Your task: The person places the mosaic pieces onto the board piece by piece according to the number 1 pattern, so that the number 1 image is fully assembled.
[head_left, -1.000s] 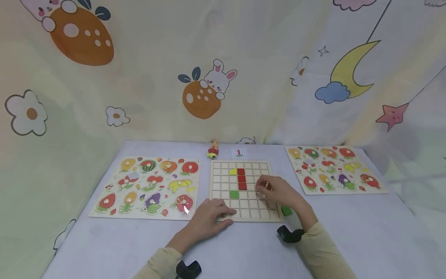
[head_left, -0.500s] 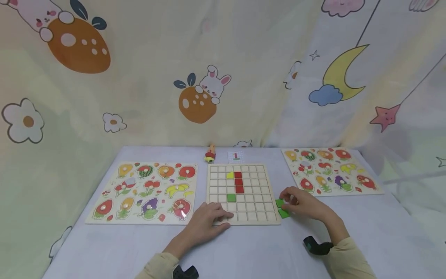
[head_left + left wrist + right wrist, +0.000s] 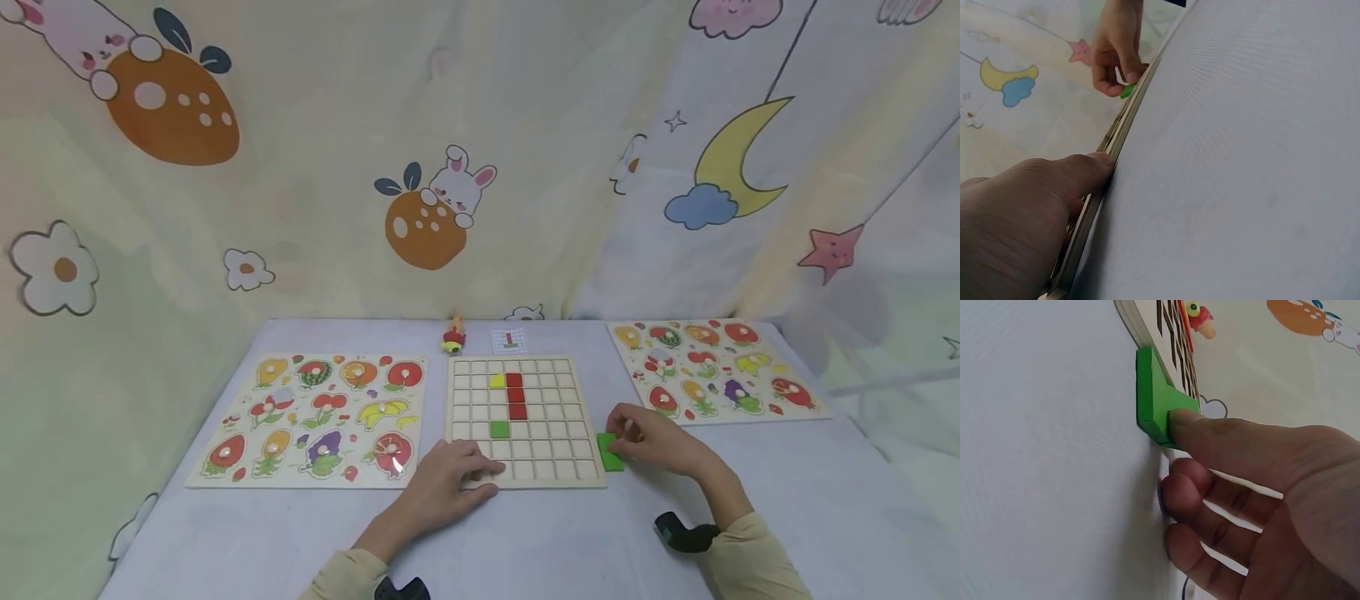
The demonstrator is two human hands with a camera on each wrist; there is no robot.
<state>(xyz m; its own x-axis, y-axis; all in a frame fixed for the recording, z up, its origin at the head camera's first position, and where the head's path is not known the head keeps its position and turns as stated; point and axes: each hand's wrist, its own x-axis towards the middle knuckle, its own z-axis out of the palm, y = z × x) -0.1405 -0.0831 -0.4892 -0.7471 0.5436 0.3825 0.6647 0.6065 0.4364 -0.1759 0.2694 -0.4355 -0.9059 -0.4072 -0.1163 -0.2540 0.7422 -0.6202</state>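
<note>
A wooden grid board lies mid-table with a yellow tile, a column of red tiles and a green tile in its squares. My left hand rests on its front left part, fingers over the grid. In the left wrist view the left thumb lies along the board's near edge. Beside the board's right edge are green tiles. My right hand pinches one there, its thumb on the green face and the other fingers curled below; the index fingertip is hidden.
Fruit puzzle boards lie left and right of the grid board. Behind it are a small pattern card and a little red and yellow figure. A printed cloth hangs behind the table.
My right hand has moved from over the grid to the green tiles at its right. Those tiles, angled apart half a second ago, now line up. The left hand stays on the board.
</note>
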